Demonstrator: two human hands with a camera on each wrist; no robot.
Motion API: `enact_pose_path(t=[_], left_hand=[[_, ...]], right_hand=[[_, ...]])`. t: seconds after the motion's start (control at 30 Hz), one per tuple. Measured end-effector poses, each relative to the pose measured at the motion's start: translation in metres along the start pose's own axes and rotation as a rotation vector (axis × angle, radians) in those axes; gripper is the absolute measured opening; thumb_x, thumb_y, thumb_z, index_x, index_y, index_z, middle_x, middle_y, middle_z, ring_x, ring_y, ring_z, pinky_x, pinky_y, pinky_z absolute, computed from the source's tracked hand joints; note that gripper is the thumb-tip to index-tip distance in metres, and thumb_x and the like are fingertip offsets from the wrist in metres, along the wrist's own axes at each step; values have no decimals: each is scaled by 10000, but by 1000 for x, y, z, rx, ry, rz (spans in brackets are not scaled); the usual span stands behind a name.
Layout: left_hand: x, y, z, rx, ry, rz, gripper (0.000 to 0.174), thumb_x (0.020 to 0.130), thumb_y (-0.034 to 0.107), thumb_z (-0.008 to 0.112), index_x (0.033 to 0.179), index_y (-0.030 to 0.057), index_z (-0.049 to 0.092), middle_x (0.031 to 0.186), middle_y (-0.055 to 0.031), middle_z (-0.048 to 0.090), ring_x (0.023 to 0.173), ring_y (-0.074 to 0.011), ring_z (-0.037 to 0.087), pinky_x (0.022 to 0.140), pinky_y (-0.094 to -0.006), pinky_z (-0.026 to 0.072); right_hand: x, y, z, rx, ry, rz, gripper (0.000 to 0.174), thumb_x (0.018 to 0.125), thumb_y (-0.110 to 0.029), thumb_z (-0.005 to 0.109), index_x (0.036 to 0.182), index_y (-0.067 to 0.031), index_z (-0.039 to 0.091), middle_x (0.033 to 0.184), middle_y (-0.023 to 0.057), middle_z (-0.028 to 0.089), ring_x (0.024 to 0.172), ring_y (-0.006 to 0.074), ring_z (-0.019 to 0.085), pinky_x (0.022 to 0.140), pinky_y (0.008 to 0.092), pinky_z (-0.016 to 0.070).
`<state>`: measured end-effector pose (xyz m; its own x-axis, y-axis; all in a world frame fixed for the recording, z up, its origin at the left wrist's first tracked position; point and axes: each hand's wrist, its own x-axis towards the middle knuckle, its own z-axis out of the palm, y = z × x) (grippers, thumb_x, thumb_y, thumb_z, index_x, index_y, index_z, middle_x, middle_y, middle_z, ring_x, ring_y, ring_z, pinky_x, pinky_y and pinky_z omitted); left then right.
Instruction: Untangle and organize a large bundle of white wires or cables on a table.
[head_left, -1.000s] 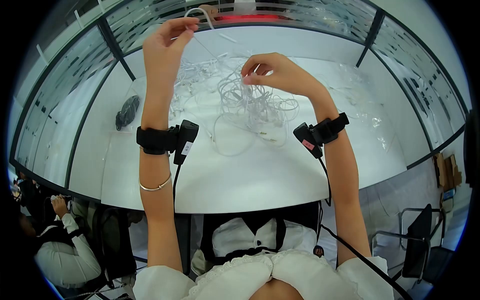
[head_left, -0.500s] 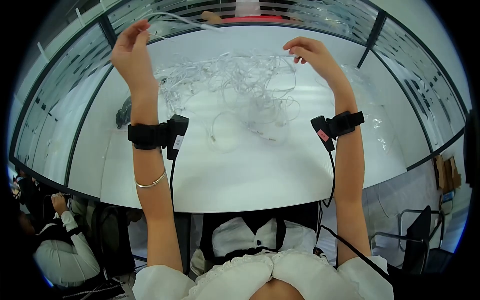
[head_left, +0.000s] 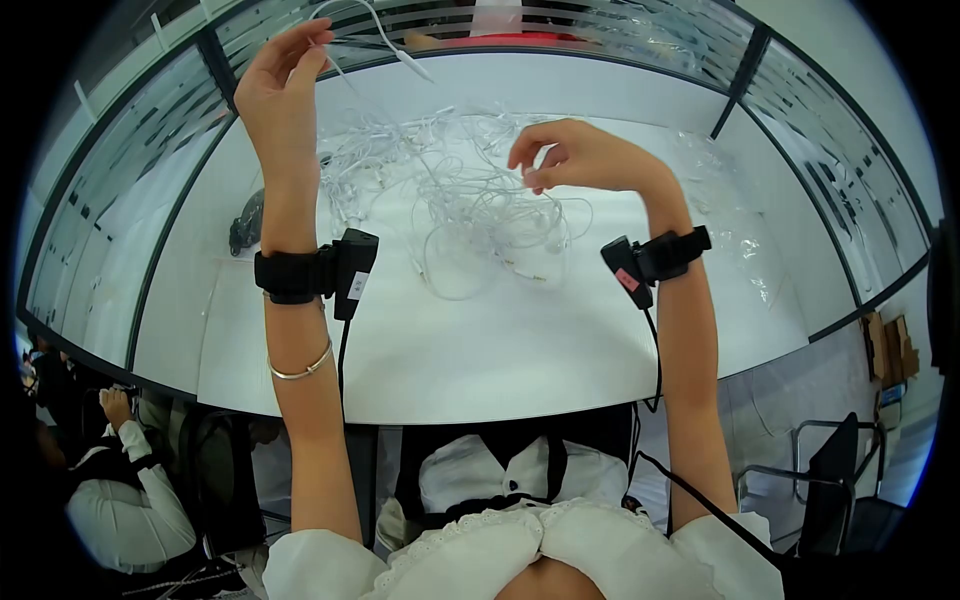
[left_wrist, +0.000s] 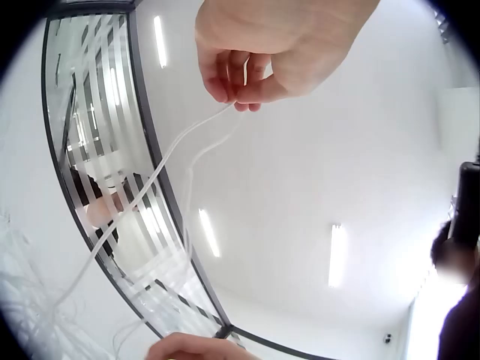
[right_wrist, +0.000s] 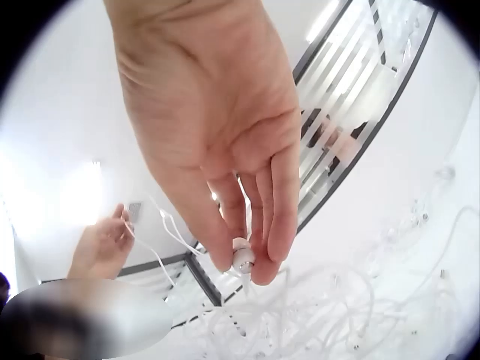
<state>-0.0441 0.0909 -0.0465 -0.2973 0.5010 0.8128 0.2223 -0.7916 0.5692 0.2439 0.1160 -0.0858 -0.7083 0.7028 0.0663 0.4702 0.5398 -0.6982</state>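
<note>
My left hand (head_left: 283, 100) is raised at the far left of the table and pinches a thin white earphone cable (left_wrist: 166, 157) between thumb and fingertips. From it the cable loops over and hangs back toward the tangle (head_left: 480, 205) of white earphone cables in mid-table. Over the right side of that tangle, my right hand (head_left: 595, 160) bends down at the wrist. The right wrist view shows a white earbud (right_wrist: 243, 261) pinched between its thumb and fingertips. Small plugs (head_left: 525, 272) lie at the tangle's near edge.
Looser white cables (head_left: 360, 160) spread along the back left. A dark bundle (head_left: 246, 225) lies at the left, clear plastic wrap (head_left: 735, 230) at the right. Low partitions with striped glass (head_left: 640, 30) enclose the table. Another person (head_left: 130, 490) sits at lower left.
My left hand moved left, then slightly back right and up, still pinching cable. My right hand swung outward to the right and away, then returned low over the tangle.
</note>
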Motion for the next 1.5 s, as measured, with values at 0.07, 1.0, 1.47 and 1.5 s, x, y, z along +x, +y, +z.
enact_pose_path(t=[0.07, 1.0, 1.47, 1.5], left_hand=[[-1, 5, 4, -5, 0, 30, 252, 806, -16, 561, 1020, 4, 692, 944, -62, 687, 793, -94, 591, 762, -219, 467], [-2, 19, 6, 27, 4, 84, 209, 848, -10, 578, 1035, -25, 669, 968, -62, 675, 859, -115, 580, 798, -241, 450], [0, 19, 4, 31, 23, 105, 219, 830, -10, 536, 992, 7, 682, 966, -54, 686, 867, -106, 602, 745, -244, 469], [-1, 19, 5, 30, 22, 92, 211, 837, -5, 547, 1002, 1, 679, 972, -55, 682, 879, -108, 598, 760, -245, 465]], right_hand=[[6, -1, 9, 56, -32, 63, 360, 780, -194, 688, 1108, -73, 600, 1005, 58, 617, 816, 178, 682, 718, 306, 499], [44, 48, 46, 87, 14, -66, 468, 799, -272, 725, 1203, -82, 584, 1294, 82, 558, 1215, 241, 492, 1036, 392, 376], [11, 14, 22, -33, -177, -105, 378, 780, -256, 721, 1123, -126, 630, 1240, 31, 574, 1217, 223, 471, 1065, 390, 327], [9, 11, 21, -27, -204, -123, 373, 785, -271, 722, 1112, -117, 633, 1234, 31, 580, 1212, 222, 476, 1063, 386, 327]])
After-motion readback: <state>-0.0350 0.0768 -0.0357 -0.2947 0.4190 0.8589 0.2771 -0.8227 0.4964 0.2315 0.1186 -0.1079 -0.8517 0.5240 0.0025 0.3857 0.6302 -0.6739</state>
